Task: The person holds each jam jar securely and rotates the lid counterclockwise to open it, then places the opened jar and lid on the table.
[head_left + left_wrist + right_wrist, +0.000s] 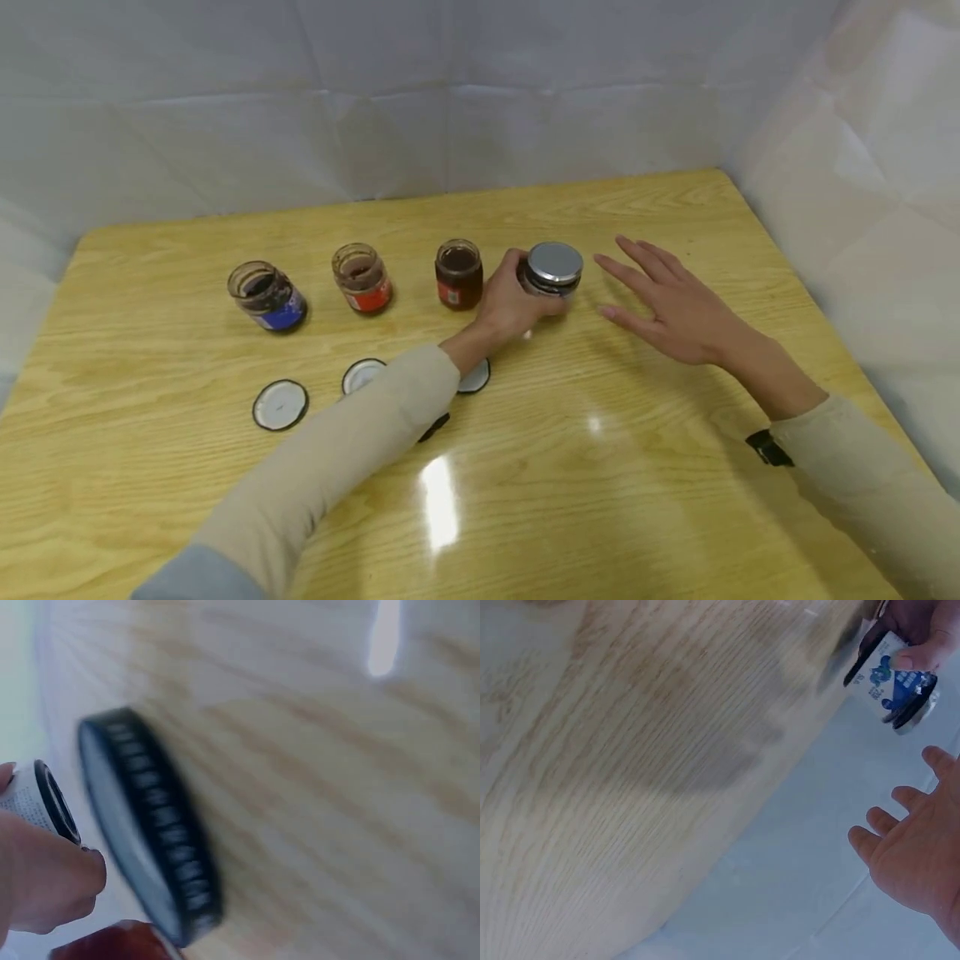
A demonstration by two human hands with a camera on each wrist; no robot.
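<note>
My left hand (512, 302) grips a lidded jar (555, 265) with a silver top, its fingers and thumb curled round the sides. In the right wrist view that jar (892, 679) shows a white and blue label. My right hand (667, 304) hovers to the right of the jar, fingers spread and touching nothing. Left of my left hand stands a lidless jar with dark red contents (459, 275). Beneath my left forearm lies a lid (474, 377), partly hidden; a dark-rimmed lid (150, 825) looms large in the left wrist view.
Further left stand two more lidless jars, one with a red label (363, 279) and one with a blue label (268, 296). Lids (281, 405) lie in front of them, some partly covered by my left sleeve. White sheeting (390, 92) hangs behind the wooden table (600, 500).
</note>
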